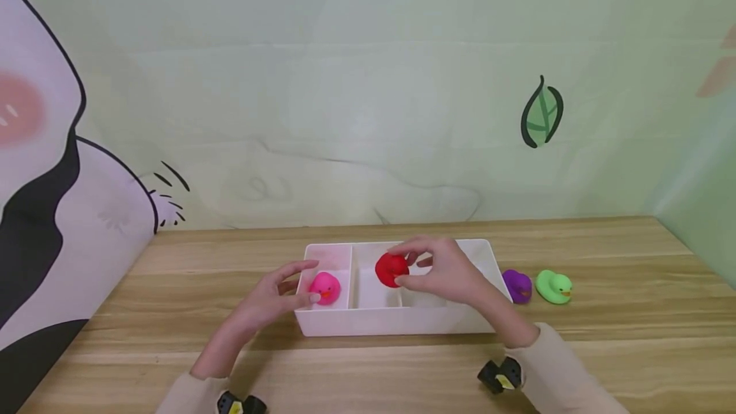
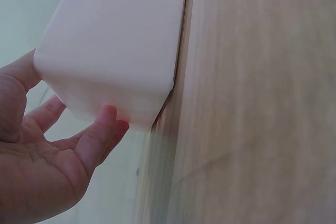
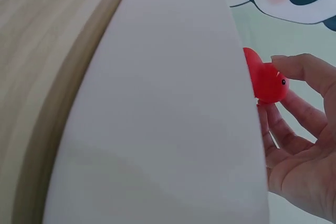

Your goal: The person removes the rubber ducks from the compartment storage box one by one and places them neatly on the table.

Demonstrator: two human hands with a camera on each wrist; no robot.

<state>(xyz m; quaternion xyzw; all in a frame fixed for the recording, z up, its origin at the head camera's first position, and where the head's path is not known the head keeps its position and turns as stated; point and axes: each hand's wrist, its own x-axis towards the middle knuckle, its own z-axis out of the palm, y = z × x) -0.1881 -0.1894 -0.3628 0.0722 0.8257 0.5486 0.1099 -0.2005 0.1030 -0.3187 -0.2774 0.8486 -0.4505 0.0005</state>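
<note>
A white divided box [image 1: 397,323] stands on the wooden table, with a pink rubber duck [image 1: 325,288] in its left compartment. My left hand [image 1: 270,294] grips the box's left end, thumb over the rim beside the pink duck. In the left wrist view, its fingers [image 2: 97,135] lie against the end wall. Over the middle of the box, my right hand [image 1: 443,271] pinches a red rubber duck [image 1: 390,270] between thumb and fingers. The right wrist view shows this duck [image 3: 272,83] partly hidden behind the box's front wall [image 3: 163,108].
Outside the box's right end, a purple rubber duck [image 1: 517,286] and a green rubber duck [image 1: 554,287] sit on the table [image 1: 644,312]. Behind the table hangs a pale green backdrop [image 1: 402,101] with leaf and panda drawings.
</note>
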